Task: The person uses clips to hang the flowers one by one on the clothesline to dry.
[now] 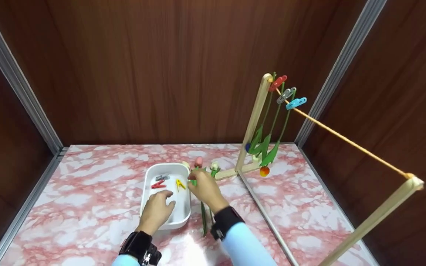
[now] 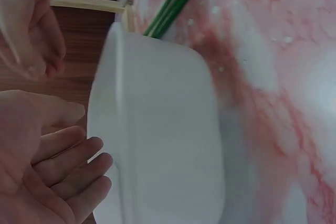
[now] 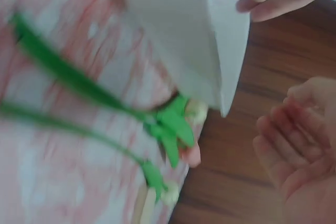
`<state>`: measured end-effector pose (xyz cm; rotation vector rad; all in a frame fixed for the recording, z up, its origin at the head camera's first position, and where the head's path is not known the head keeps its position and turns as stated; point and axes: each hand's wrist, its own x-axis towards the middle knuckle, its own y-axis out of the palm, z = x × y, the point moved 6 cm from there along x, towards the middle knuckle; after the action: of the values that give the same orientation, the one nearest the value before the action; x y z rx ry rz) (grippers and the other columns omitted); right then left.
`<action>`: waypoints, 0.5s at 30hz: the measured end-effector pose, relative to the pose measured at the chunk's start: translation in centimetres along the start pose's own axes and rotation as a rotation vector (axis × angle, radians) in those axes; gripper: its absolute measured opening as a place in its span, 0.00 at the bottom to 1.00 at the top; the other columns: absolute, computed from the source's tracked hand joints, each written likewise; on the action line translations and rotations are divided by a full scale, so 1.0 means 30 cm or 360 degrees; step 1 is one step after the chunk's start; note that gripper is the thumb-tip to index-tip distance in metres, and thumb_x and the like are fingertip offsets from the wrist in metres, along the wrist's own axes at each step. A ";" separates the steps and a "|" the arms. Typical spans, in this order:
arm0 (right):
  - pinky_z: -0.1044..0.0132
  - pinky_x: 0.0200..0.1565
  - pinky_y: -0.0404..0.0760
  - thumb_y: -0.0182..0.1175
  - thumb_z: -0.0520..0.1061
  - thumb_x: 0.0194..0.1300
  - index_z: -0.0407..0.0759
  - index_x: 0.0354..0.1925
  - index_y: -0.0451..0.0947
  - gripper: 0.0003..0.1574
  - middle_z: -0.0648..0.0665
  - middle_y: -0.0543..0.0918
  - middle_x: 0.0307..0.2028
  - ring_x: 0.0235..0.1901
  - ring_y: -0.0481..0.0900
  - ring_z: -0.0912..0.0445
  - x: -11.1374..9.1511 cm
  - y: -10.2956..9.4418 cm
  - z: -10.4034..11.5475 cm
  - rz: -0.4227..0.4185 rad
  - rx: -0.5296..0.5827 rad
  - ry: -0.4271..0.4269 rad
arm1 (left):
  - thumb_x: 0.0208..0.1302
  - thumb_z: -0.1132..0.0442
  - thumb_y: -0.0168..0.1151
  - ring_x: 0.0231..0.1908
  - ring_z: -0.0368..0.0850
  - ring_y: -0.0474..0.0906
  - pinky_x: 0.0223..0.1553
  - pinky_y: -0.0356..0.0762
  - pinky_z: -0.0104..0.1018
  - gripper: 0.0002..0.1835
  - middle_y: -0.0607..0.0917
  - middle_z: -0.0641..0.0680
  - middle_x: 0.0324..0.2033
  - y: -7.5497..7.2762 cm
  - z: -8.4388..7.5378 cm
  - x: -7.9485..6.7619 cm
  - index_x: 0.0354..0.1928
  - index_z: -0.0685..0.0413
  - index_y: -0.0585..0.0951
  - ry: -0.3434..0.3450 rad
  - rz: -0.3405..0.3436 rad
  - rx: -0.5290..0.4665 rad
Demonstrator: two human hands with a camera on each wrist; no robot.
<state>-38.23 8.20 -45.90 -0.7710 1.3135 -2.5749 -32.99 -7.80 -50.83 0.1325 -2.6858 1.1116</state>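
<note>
My left hand (image 1: 156,208) hovers over the near left part of a white plastic basin (image 1: 187,218), its fingers loosely bent and holding nothing. Inside lie a grey clothespin (image 1: 162,178), a red clothespin (image 1: 158,184) and a yellow clothespin (image 1: 180,184). My right hand (image 1: 206,187) is above the basin's right rim, with relaxed fingers and nothing gripped in the right wrist view. Beneath and beside it, artificial tulips lie on the table: a pink tulip (image 1: 198,162) and a white tulip (image 1: 215,166), with green stems (image 3: 73,80) pointing towards me. The right hand partly covers them in the head view.
To the right stands a wooden frame (image 1: 255,122) with an orange cord (image 1: 350,142). Red (image 1: 278,83), grey (image 1: 286,95) and blue clothespins (image 1: 296,103) hold tulips hanging head down, one an orange bloom (image 1: 264,171). A metal bar (image 1: 264,214) joins the posts. Wood-grain walls enclose the marbled table.
</note>
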 end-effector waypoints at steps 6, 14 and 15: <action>0.57 0.44 0.86 0.67 0.33 0.59 0.38 0.37 0.85 0.05 0.42 0.87 0.36 0.40 0.86 0.50 -0.018 0.004 -0.032 -0.0145 0.0075 0.0136 | 0.60 0.68 0.68 0.51 0.63 0.84 0.55 0.81 0.56 0.16 0.87 0.65 0.48 0.077 -0.031 0.085 0.49 0.67 0.84 0.0022 0.0177 0.0058; 0.61 0.48 0.84 0.65 0.36 0.65 0.39 0.42 0.85 0.07 0.46 0.86 0.41 0.43 0.84 0.53 -0.100 -0.032 -0.054 -0.0131 0.0217 0.0129 | 0.60 0.73 0.61 0.52 0.63 0.82 0.55 0.79 0.56 0.15 0.86 0.64 0.46 0.132 -0.008 0.195 0.49 0.62 0.85 0.0032 0.0270 0.0258; 0.61 0.49 0.84 0.65 0.36 0.65 0.39 0.42 0.85 0.07 0.46 0.86 0.41 0.44 0.84 0.54 -0.108 -0.040 -0.052 -0.0128 0.0223 0.0125 | 0.60 0.73 0.60 0.50 0.64 0.82 0.54 0.79 0.56 0.15 0.86 0.64 0.45 0.138 -0.001 0.200 0.48 0.62 0.86 0.0023 0.0280 0.0280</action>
<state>-36.13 11.19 -46.92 -0.7189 1.1290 -2.7517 -39.50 -4.83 -52.17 -0.0840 -2.6247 1.3946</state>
